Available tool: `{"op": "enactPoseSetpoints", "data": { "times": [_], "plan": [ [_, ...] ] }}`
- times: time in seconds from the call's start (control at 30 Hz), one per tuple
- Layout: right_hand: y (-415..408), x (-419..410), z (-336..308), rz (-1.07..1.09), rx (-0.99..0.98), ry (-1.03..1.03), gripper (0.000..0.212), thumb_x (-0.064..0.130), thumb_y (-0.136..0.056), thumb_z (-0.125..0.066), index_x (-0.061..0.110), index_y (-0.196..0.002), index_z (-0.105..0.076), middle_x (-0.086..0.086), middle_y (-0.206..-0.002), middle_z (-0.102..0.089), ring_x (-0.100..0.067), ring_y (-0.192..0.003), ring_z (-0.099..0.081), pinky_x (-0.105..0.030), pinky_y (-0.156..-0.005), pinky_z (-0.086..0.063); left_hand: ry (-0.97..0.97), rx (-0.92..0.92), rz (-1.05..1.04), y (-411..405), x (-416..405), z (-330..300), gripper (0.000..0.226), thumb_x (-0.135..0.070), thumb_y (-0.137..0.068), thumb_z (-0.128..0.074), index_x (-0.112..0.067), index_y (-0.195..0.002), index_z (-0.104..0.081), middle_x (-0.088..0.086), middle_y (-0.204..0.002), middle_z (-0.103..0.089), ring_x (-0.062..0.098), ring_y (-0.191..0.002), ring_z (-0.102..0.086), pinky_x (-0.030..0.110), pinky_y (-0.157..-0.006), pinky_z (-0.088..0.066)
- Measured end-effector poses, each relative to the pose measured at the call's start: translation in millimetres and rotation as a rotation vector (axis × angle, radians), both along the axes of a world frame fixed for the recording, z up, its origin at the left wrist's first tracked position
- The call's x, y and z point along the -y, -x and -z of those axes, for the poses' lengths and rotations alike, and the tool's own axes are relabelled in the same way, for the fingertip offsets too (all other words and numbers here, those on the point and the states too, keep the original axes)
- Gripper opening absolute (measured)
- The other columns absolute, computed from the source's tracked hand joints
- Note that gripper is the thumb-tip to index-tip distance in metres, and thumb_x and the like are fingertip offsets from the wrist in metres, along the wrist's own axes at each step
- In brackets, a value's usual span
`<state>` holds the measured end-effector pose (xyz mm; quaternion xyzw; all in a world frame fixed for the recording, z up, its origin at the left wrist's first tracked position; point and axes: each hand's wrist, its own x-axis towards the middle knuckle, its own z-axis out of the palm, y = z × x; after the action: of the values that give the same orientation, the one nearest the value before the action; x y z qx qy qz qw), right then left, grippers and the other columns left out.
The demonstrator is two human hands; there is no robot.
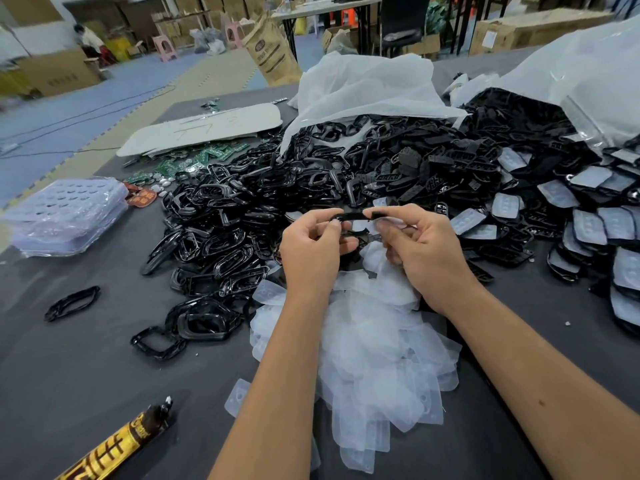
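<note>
Blue floor (104,95), cardboard boxes (59,74), pink stools (165,47)

Fingers of the left hand (311,252) and right hand (420,252) cover both ends of the black frame (351,216) they pinch, the gold tube (114,445) at the near edge of the table (86,368) is cut off by the picture's bottom, and the red marks on the white board (207,128) are unreadable.

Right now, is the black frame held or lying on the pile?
Held: left hand and right hand pinch the black frame at its ends.
</note>
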<state>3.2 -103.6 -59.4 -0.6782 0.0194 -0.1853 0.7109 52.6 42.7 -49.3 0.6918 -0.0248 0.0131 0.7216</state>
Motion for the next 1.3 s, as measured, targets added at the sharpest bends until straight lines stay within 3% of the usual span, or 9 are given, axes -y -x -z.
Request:
{"op": "enactPoseSetpoints", "data": {
  "times": [0.17, 0.27, 0.43, 0.53, 0.7, 0.83, 0.93, 1.03, 1.3],
  "plan": [
    [2, -1, -3, 0.151, 0.049, 0.279, 0.018, -0.001, -0.092, -0.071, 0.015, -0.097, -0.076, 0.004, -0.083, -0.074, -0.010, -0.077, -0.069, -0.026, -0.071, -0.053, -0.013, 0.019, 0.070, 2, 1, 0, 0.024, 0.000, -0.101, -0.053, -0.010, -0.103, -0.075, 0.007, -0.083, -0.079, 0.021, -0.069, -0.075, 0.033, -0.074, -0.064],
    [4, -3, -5, 0.202, 0.073, 0.444, 0.017, 0.002, -0.093, -0.071, 0.016, -0.096, -0.079, 0.008, -0.089, -0.076, -0.005, -0.086, -0.071, -0.023, -0.078, -0.055, -0.053, 0.048, 0.106, 3, 1, 0, 0.026, 0.001, -0.101, -0.054, -0.010, -0.100, -0.077, 0.011, -0.082, -0.078, 0.024, -0.066, -0.075, 0.036, -0.073, -0.064],
    [6, -7, -6, 0.265, 0.131, 0.588, 0.014, 0.002, -0.089, -0.077, 0.011, -0.098, -0.082, 0.002, -0.090, -0.072, 0.003, -0.079, -0.065, -0.008, -0.072, -0.044, -0.064, 0.062, 0.147, 3, 2, 0, 0.019, -0.001, -0.101, -0.058, -0.005, -0.104, -0.076, 0.016, -0.082, -0.077, 0.022, -0.063, -0.073, 0.035, -0.070, -0.064],
    [6, -7, -6, 0.334, 0.135, 0.638, 0.014, 0.002, -0.087, -0.078, 0.011, -0.096, -0.083, 0.002, -0.086, -0.073, -0.001, -0.074, -0.063, -0.010, -0.071, -0.045, -0.066, 0.082, 0.183, 3, 1, 1, 0.012, -0.001, -0.096, -0.068, -0.005, -0.105, -0.076, 0.013, -0.083, -0.079, 0.021, -0.064, -0.074, 0.031, -0.069, -0.063],
    [6, -7, -7, 0.471, 0.150, 0.502, 0.006, 0.011, -0.093, -0.071, 0.015, -0.090, -0.073, 0.007, -0.086, -0.069, -0.005, -0.078, -0.063, -0.019, -0.069, -0.049, -0.001, 0.033, 0.167, 2, 0, 1, 0.014, 0.005, -0.094, -0.068, -0.005, -0.101, -0.075, 0.015, -0.084, -0.078, 0.021, -0.066, -0.075, 0.028, -0.066, -0.062],
    [-1, 3, -7, 0.397, -0.012, -0.051, 0.030, -0.004, -0.097, -0.044, 0.018, -0.088, -0.062, 0.002, -0.072, -0.061, -0.011, -0.058, -0.049, -0.027, -0.052, -0.040, 0.134, -0.029, 0.138, 1, -1, -1, 0.016, 0.009, -0.093, -0.067, -0.006, -0.093, -0.071, 0.007, -0.074, -0.076, 0.017, -0.060, -0.072, 0.021, -0.062, -0.058],
    [-1, 4, -5, 0.277, -0.091, 0.097, 0.024, 0.011, -0.098, -0.049, 0.015, -0.086, -0.069, 0.009, -0.058, -0.047, -0.010, -0.051, -0.037, -0.029, -0.050, -0.030, 0.216, -0.062, 0.133, 0, -2, -2, 0.013, 0.008, -0.093, -0.068, -0.005, -0.094, -0.070, 0.005, -0.075, -0.076, 0.019, -0.064, -0.074, 0.019, -0.062, -0.057],
    [0, 0, -5, 0.176, -0.102, 0.322, 0.025, 0.035, -0.098, -0.069, 0.015, -0.083, -0.072, 0.013, -0.054, -0.053, -0.005, -0.051, -0.043, -0.025, -0.055, -0.036, 0.238, -0.056, 0.145, 0, -3, -2, 0.011, 0.006, -0.093, -0.070, -0.004, -0.096, -0.070, 0.009, -0.080, -0.077, 0.020, -0.067, -0.074, 0.021, -0.066, -0.059],
    [0, 0, -4, 0.186, -0.082, 0.255, 0.024, 0.031, -0.088, -0.083, 0.017, -0.074, -0.070, 0.007, -0.056, -0.057, -0.010, -0.052, -0.043, -0.028, -0.056, -0.039, 0.215, -0.022, 0.187, 2, -3, -2, 0.010, -0.005, -0.099, -0.066, -0.006, -0.093, -0.074, 0.010, -0.079, -0.077, 0.022, -0.067, -0.073, 0.023, -0.065, -0.059]
  ]
}}
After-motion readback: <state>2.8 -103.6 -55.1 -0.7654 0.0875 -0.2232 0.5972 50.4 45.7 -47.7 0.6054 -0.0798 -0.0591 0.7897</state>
